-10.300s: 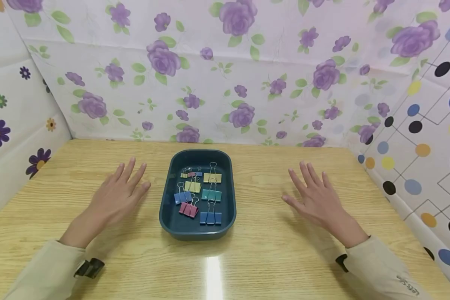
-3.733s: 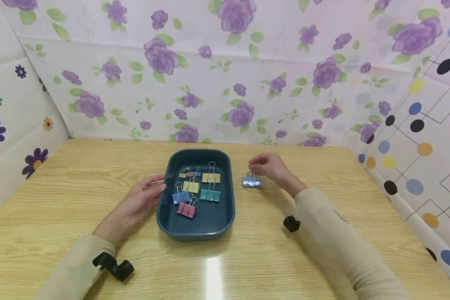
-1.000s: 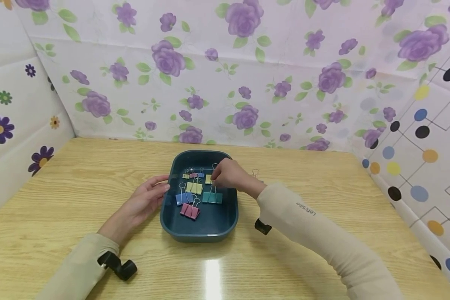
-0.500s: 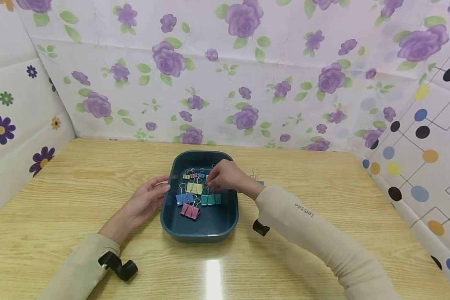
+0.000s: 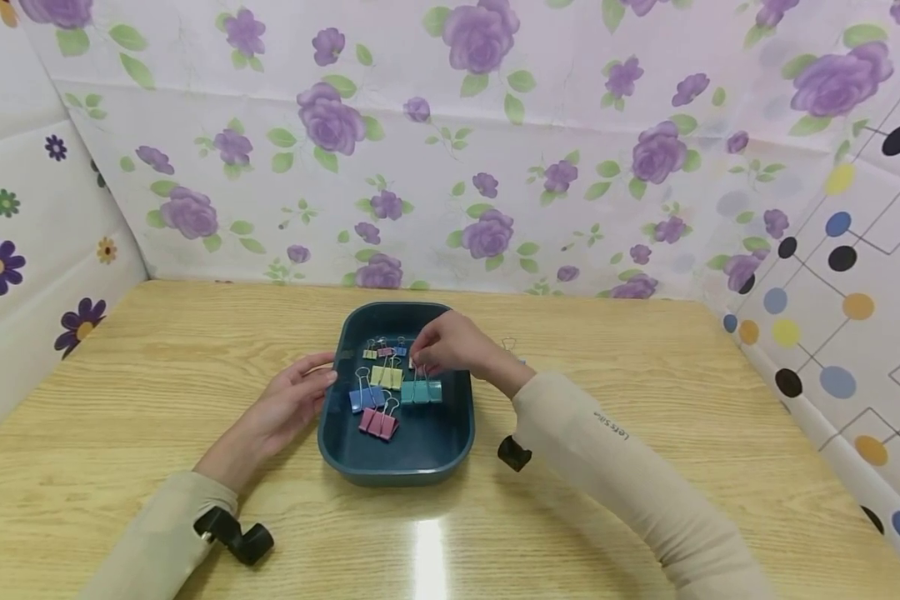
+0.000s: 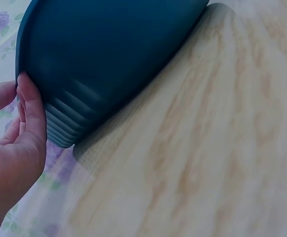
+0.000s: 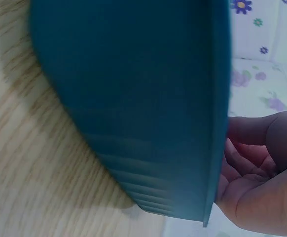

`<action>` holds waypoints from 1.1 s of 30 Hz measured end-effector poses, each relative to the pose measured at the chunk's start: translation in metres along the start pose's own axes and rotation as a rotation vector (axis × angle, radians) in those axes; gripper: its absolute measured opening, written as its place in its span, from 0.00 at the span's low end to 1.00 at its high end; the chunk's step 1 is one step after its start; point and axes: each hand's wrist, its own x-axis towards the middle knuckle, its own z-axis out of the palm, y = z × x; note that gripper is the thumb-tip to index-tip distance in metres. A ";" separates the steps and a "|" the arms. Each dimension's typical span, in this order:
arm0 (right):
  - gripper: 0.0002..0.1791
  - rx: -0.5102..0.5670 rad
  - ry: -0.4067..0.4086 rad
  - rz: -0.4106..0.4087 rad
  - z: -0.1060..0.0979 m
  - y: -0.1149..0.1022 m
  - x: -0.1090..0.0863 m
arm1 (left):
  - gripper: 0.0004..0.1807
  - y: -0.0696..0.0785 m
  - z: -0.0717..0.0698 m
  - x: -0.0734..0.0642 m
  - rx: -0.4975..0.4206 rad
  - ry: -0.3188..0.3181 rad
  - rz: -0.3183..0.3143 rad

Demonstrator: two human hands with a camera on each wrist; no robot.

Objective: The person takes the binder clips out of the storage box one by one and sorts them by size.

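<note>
A dark blue-green tray (image 5: pixel 396 457) stands on the wooden table with binder clips inside. My right hand (image 5: pixel 453 342) reaches over its right side and pinches the wire handles of a teal binder clip (image 5: pixel 422 392). The right wrist view shows this hand (image 7: pixel 262 168) beyond the tray's wall (image 7: pixel 133 98), which hides the clip. At the left rim, my left hand (image 5: pixel 288 400) holds the tray, its thumb and fingers at the edge in the left wrist view. Also in the tray are a yellow clip (image 5: pixel 387 377), a blue clip (image 5: pixel 366 400), a pink clip (image 5: pixel 378 423) and several tiny clips (image 5: pixel 386 352).
Right of the tray, a blue binder clip (image 5: pixel 508 343) on the table is mostly hidden by my right wrist. Another yellow clip (image 5: pixel 411 363) lies largely behind my right hand. A floral cloth (image 5: pixel 420 192) hangs behind the wooden table (image 5: pixel 607 358).
Earlier, my right hand set the blue clip on the table, then went back into the tray. Over the last half second the teal clip has shifted slightly up in view. The left hand stays put.
</note>
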 end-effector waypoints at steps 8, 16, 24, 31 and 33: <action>0.10 0.093 0.003 0.013 -0.014 0.000 0.001 | 0.19 0.000 0.000 -0.001 -0.032 -0.002 -0.004; 0.09 0.123 0.102 -0.009 -0.033 -0.001 -0.001 | 0.15 -0.001 -0.002 0.000 -0.029 -0.023 0.010; 0.10 0.170 0.147 -0.013 -0.050 0.008 -0.004 | 0.16 -0.002 -0.001 0.001 -0.029 -0.023 0.007; 0.10 0.234 0.164 0.006 -0.064 0.025 -0.004 | 0.15 -0.002 -0.001 0.001 -0.040 -0.017 0.004; 0.11 0.245 0.173 0.002 -0.068 0.030 -0.004 | 0.14 -0.002 -0.001 0.001 -0.039 -0.023 0.009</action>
